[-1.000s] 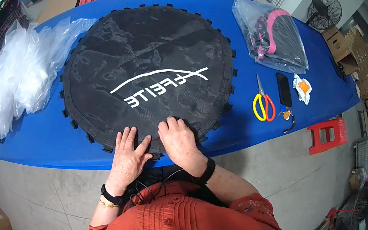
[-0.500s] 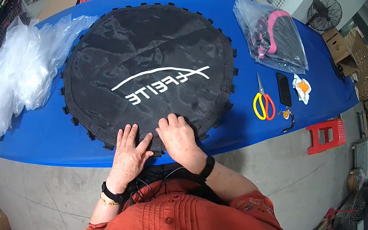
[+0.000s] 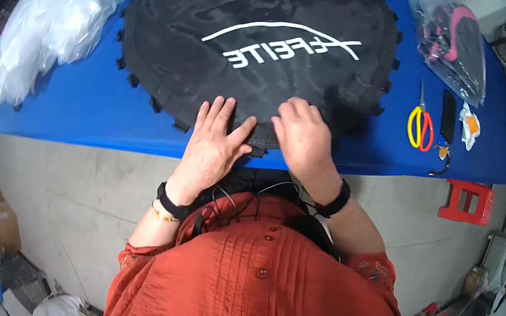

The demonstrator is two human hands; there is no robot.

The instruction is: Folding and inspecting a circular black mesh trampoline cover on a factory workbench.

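A round black trampoline mat (image 3: 277, 3) with a white printed design lies flat, small black tabs spaced round its rim. On its near edge, my left hand (image 3: 212, 145) rests open, fingers stretched over the fabric and thumb out to the side. Just right of it, my right hand (image 3: 306, 136) is closed on the mat's near border, fingertips bent down and drawn together. Whatever those fingers pinch, if anything, is hidden from view.
The mat lies on a blue-covered table (image 3: 157, 137). Crumpled clear plastic bags (image 3: 57, 14) are at left. To the right are scissors (image 3: 421, 128), a black phone (image 3: 449, 116), a crumpled wrapper (image 3: 470, 126) and a bagged black-and-pink item (image 3: 453, 41). A red stool (image 3: 468, 202) stands beyond the table edge.
The view has tipped toward my body, so the table and mat sit higher in the picture. Both hands stay at the mat's near edge, with much the same finger shapes.
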